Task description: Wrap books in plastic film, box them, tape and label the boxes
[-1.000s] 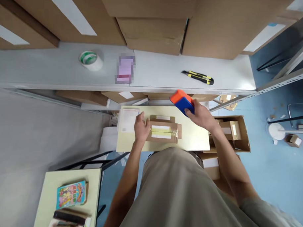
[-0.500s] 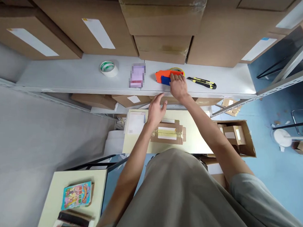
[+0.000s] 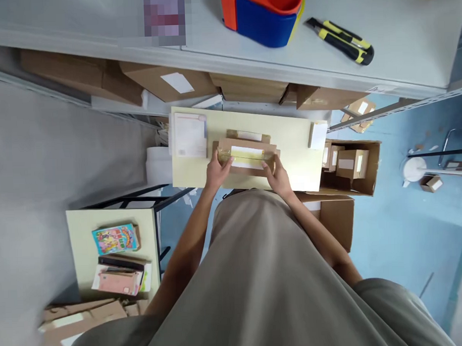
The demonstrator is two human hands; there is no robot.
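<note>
A taped cardboard box [image 3: 246, 171] with a white and yellow label sits between my hands above the cream table [image 3: 302, 165]. My left hand [image 3: 217, 172] grips its left end, thumb on top. At the right end, my right hand [image 3: 277, 177] is closed on it in the same way. Behind this box lies another brown cardboard piece [image 3: 233, 134] with a white label, partly hidden. On the shelf above rest an orange and blue tape dispenser [image 3: 263, 23] and a yellow and black utility knife [image 3: 342, 40], both out of my hands.
White papers [image 3: 191, 136] lie at the table's left end, a white stack [image 3: 318, 135] at its right. An open carton [image 3: 375, 168] holding small boxes stands to the right. Books [image 3: 115, 239] lie on a side table [image 3: 80, 259]. The grey shelf edge [image 3: 212, 60] crosses in front.
My right hand has let go of the tape dispenser on the shelf and come down to the box. My left hand has also moved onto the box. The view has tilted downward.
</note>
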